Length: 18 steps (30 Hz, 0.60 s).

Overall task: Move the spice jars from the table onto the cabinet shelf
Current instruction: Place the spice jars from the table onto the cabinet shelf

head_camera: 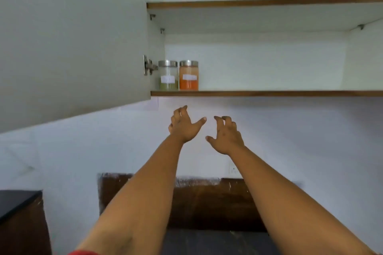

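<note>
Both hands are raised side by side in front of the wall, just below the shelf [269, 93]. The left hand [184, 125] is held with its fingers loosely curled and its thumb stretched out toward the right hand [224, 135], whose fingers are likewise bent and spread; nothing is gripped by either. Two jars are seen above and slightly left of the left hand, set upright on the shelf at its left end, touching or nearly touching each other. The green jar [168, 75] is placed nearest the hinge [148, 65] of the open door [72, 37]; the orange jar [188, 75] is set just to its right. Each is capped with a metal lid and marked with a white label. A dark table [207, 203] is seen below the forearms.
</note>
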Each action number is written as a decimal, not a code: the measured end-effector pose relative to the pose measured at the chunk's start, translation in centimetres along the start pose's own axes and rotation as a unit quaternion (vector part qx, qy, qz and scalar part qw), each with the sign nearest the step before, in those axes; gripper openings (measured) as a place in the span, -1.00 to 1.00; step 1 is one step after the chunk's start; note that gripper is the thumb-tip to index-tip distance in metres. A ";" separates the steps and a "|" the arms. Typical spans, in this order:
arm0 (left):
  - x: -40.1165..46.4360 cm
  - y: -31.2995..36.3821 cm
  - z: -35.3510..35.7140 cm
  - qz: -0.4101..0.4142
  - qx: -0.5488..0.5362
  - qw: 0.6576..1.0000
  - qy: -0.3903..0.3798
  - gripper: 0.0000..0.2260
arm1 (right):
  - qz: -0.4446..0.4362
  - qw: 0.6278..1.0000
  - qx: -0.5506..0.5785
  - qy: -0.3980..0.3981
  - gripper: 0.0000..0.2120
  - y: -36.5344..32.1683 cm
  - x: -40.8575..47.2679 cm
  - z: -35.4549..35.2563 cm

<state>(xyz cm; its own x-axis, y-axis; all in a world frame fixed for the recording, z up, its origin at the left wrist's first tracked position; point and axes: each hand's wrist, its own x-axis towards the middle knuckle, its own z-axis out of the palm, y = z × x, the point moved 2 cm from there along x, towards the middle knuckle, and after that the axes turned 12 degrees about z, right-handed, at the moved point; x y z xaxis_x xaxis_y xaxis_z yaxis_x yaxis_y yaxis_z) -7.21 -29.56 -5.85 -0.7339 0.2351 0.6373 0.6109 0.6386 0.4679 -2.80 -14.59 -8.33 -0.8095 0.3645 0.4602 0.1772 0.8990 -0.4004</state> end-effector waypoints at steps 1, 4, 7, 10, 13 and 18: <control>-1.7 0.0 1.4 -0.016 -0.024 1.000 0.003 -0.23 | 0.031 0.999 0.030 -0.006 -0.33 0.8 -1.5 1.1; -7.5 -0.8 5.3 -0.008 -0.100 0.995 0.029 -0.38 | 0.103 0.985 0.135 -0.021 -0.46 3.7 -6.3 4.6; -14.0 -3.3 8.3 -0.024 -0.188 0.982 -0.003 -0.64 | 0.171 0.974 0.150 -0.019 -0.57 8.2 -11.2 7.5; -20.2 -6.5 11.1 -0.053 -0.197 0.976 -0.079 -0.82 | 0.252 0.957 0.144 -0.031 -0.63 13.6 -15.8 9.5; -26.1 -9.2 13.5 -0.087 -0.180 0.971 -0.131 -0.84 | 0.334 0.929 0.156 -0.038 -0.65 18.1 -20.8 11.5; -31.9 -11.9 16.0 -0.163 -0.167 0.954 -0.189 -0.82 | 0.383 0.913 0.116 -0.079 -0.64 22.2 -28.1 14.7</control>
<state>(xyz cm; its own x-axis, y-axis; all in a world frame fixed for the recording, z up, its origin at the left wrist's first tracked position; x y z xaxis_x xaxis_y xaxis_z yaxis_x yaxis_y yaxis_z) 4.19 -32.96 -41.50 -0.9175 0.3509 0.1874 0.3453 0.4685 0.8132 15.68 -8.49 -41.81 -0.5719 0.8087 -0.1377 0.6160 0.3125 -0.7231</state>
